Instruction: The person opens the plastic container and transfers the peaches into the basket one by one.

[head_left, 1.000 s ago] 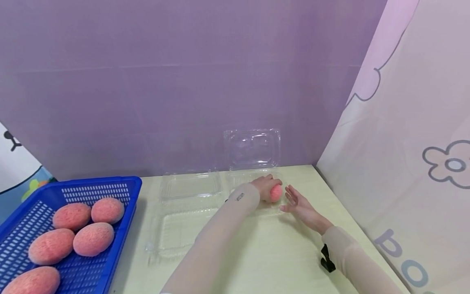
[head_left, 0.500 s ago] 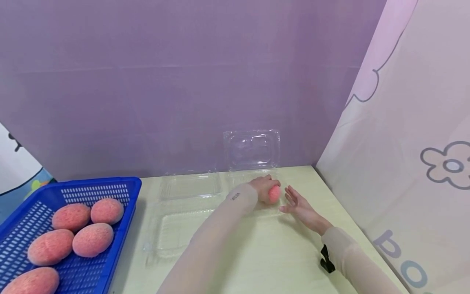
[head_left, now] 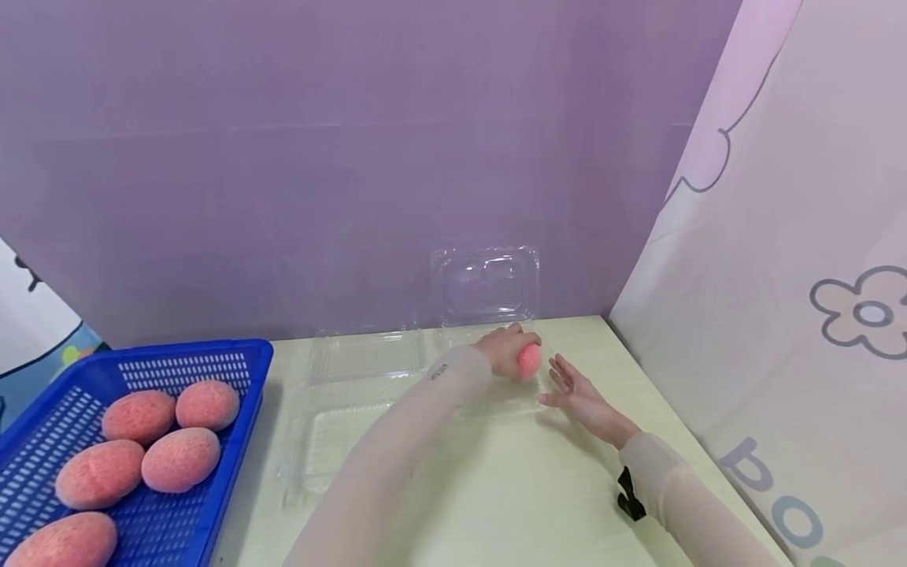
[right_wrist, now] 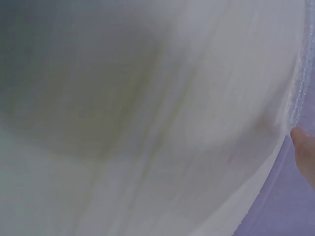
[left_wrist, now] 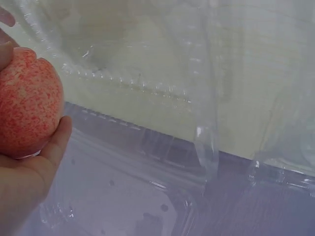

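My left hand (head_left: 507, 351) grips a pink speckled peach (head_left: 528, 361) above the base of an open clear plastic box. In the left wrist view the peach (left_wrist: 30, 101) shows a crease at its top, with fingers curled round its side. The box's clear lid (head_left: 486, 285) stands raised against the purple backdrop. Part of the box base lies hidden behind my left hand and forearm. My right hand (head_left: 583, 403) is at the box's right side, fingers extended and holding nothing. Only a fingertip (right_wrist: 301, 147) of it shows in the right wrist view, beside a clear plastic edge.
A second clear plastic box (head_left: 340, 441) lies opened flat on the pale table (head_left: 524, 488), left of the first. At the left stands a blue basket (head_left: 248, 425) with several peaches (head_left: 181, 460) in it. A purple backdrop (head_left: 340, 157) and a printed cloth (head_left: 751, 315) bound the table.
My left hand, still gripping the peach, has risen a little and drifted slightly left. The right hand has stayed nearly in place.
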`<state>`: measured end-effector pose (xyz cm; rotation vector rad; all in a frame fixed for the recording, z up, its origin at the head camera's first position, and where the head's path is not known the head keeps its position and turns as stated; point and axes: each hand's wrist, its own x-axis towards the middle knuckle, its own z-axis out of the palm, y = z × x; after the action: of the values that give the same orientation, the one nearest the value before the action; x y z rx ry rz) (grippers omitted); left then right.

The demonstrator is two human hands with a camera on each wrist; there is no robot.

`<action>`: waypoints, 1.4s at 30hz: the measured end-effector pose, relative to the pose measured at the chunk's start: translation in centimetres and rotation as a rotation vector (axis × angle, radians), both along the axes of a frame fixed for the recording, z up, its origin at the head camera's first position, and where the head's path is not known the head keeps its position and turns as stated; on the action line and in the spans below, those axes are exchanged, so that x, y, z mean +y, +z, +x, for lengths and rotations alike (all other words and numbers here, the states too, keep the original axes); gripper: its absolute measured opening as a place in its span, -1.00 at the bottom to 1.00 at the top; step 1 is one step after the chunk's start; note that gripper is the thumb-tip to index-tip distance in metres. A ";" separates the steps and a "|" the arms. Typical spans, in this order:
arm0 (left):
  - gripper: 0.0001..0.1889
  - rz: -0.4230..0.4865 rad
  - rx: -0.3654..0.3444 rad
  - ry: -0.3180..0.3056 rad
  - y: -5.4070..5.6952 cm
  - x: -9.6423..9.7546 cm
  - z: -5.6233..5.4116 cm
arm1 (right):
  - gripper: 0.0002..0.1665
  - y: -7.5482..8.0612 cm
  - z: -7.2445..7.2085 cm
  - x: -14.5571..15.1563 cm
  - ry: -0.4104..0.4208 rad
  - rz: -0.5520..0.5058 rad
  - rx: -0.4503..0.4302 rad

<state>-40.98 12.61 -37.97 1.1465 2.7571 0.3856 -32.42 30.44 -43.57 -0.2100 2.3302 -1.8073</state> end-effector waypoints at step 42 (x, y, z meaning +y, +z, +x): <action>-0.21 0.010 -0.048 0.062 6.6 -9.8 8.6 | 0.15 -0.1 0.1 0.3 0.032 0.004 0.006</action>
<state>-32.37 2.79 -31.37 1.0422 2.7570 0.4282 -32.28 30.73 -43.68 -0.2513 2.3210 -1.7893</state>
